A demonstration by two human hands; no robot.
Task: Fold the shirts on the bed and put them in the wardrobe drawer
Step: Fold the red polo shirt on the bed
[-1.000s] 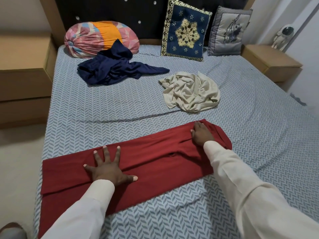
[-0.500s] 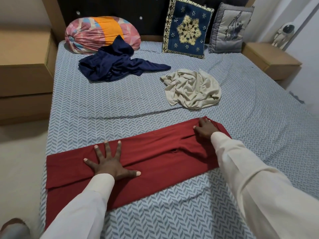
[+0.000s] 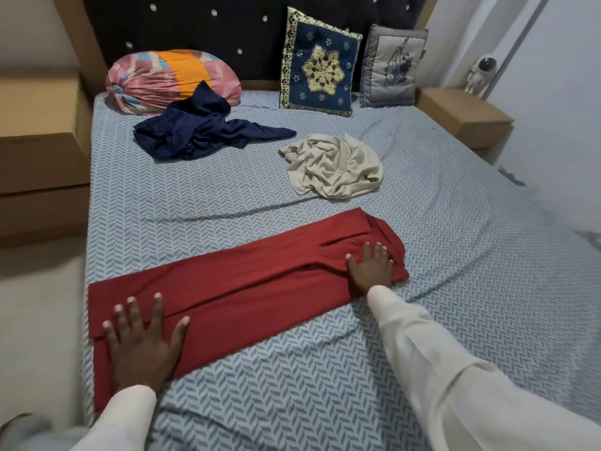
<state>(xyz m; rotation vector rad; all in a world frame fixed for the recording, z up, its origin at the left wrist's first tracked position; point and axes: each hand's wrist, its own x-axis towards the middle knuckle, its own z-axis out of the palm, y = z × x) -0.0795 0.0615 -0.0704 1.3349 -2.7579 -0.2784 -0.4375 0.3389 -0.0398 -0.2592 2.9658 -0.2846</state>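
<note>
The wide bed in its blue-grey herringbone sheet (image 3: pixel 455 239) carries everything. Directly under both sets of fingers lies the long red cloth shirt (image 3: pixel 253 288), already folded into a narrow band. Its long axis runs from the left fingers (image 3: pixel 157 307) across to the right fingers (image 3: pixel 367 252), slanting away from the person toward the right.

Well beyond the fingertips, farther up the bed, the crumpled navy-blue shirt (image 3: pixel 201 131) lies ahead of the left fingers. The crumpled cream shirt (image 3: pixel 335 167) lies ahead of the right ones. Both are unfolded.

The left hand (image 3: pixel 140 349) lies flat on the band's near end, fingers straight and spread. The right hand (image 3: pixel 370 268) lies flat on the far end, fingers straight and slightly fanned. Neither pinches cloth.

The next fold probably carries one end along that axis to the other, and each hand already covers its own end.
</note>
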